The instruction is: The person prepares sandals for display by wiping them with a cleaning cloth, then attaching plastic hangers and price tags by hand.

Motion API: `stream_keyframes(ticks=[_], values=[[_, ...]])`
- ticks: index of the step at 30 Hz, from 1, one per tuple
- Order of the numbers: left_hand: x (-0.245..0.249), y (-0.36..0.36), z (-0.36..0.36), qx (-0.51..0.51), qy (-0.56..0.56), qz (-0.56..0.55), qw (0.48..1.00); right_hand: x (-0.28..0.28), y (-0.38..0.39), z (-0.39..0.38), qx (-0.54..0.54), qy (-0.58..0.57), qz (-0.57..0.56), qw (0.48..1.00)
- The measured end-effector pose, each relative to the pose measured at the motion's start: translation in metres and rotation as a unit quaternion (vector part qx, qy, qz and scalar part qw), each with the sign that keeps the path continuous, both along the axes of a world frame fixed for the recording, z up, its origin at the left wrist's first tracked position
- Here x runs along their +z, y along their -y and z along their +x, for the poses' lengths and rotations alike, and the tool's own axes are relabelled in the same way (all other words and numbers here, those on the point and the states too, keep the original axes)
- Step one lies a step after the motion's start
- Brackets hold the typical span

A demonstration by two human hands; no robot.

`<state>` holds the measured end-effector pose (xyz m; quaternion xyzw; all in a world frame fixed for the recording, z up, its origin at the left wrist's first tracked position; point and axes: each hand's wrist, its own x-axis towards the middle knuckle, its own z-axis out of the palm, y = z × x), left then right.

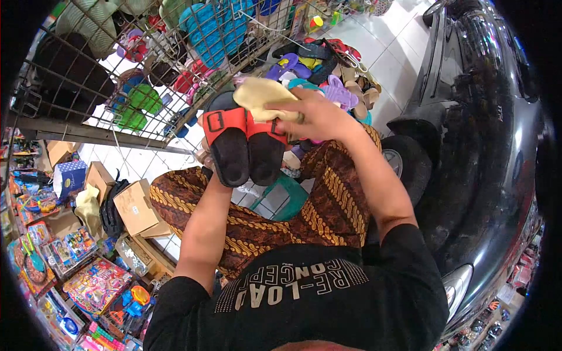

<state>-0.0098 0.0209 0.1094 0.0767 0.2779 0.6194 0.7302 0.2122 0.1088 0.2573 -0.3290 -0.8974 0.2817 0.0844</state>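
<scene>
A pair of sandals (230, 155) with black footbeds and red buckled straps is held up side by side above my lap. My left hand (207, 157) grips them from the left and beneath; most of its fingers are hidden behind the soles. A pale yellow cloth (262, 95) is bunched in my right hand (319, 114), its loose part spread over the upper end of the sandals. The fingers of my right hand are closed on the cloth, close to the right sandal's red strap and buckle.
A wire grid rack (146, 64) hung with footwear stands at front left. Loose sandals (339, 90) lie piled on the tiled floor ahead. A black car (480, 152) is close on my right. Cardboard boxes (137, 205) and packaged toys (96, 286) are at left. A green stool (284, 196) shows between my legs.
</scene>
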Motion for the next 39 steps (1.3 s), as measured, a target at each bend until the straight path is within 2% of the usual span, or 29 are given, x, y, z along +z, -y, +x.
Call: stream_keyframes(ticks=[1,5,17,20,21,23,24,26,27,30,34,35,36,38,39], values=[[0.0,-0.001,0.003,-0.001,-0.001,0.0,1.0,0.004,0.0,-0.002,-0.013,0.055,-0.028,0.998],[0.0,-0.004,0.006,-0.001,-0.003,0.002,1.0,-0.015,-0.002,-0.006,-0.023,-0.004,-0.038,0.999],[-0.003,0.0,-0.001,-0.003,-0.01,0.006,1.0,-0.044,0.011,-0.013,-0.146,-0.003,0.042,0.988],[-0.003,0.001,-0.007,-0.002,-0.01,0.009,1.0,-0.049,0.014,-0.014,-0.168,-0.048,0.0,0.985],[-0.003,0.001,-0.009,-0.001,-0.01,0.01,1.0,-0.044,0.02,-0.016,-0.204,-0.1,-0.032,0.973],[-0.004,0.002,-0.013,0.001,-0.008,0.011,1.0,-0.029,0.032,-0.02,-0.274,-0.199,-0.098,0.936],[-0.004,0.002,-0.014,0.001,-0.005,0.012,1.0,-0.044,0.029,-0.021,-0.302,-0.297,-0.156,0.892],[-0.004,0.001,-0.017,0.002,-0.004,0.015,1.0,-0.084,0.018,-0.02,-0.344,-0.48,-0.262,0.763],[-0.003,0.001,-0.018,0.001,-0.003,0.018,1.0,-0.077,0.02,-0.017,-0.364,-0.549,-0.338,0.672],[-0.002,0.001,-0.019,-0.004,0.0,0.022,1.0,-0.07,0.02,-0.002,-0.369,-0.626,-0.377,0.574],[0.001,-0.004,-0.015,-0.012,0.013,0.034,0.999,-0.048,0.016,0.011,-0.319,-0.54,-0.237,0.742],[0.002,-0.005,-0.014,-0.014,0.017,0.037,0.999,-0.04,0.014,0.014,-0.317,-0.437,-0.178,0.823],[0.003,-0.007,-0.01,-0.018,0.022,0.042,0.999,-0.028,0.01,0.011,-0.266,-0.374,-0.104,0.882],[0.007,-0.013,-0.001,-0.027,0.037,0.055,0.997,-0.002,0.006,0.0,-0.153,-0.231,0.05,0.959],[0.01,-0.017,0.002,-0.031,0.044,0.063,0.997,0.007,0.009,-0.01,-0.116,-0.155,0.11,0.975]])
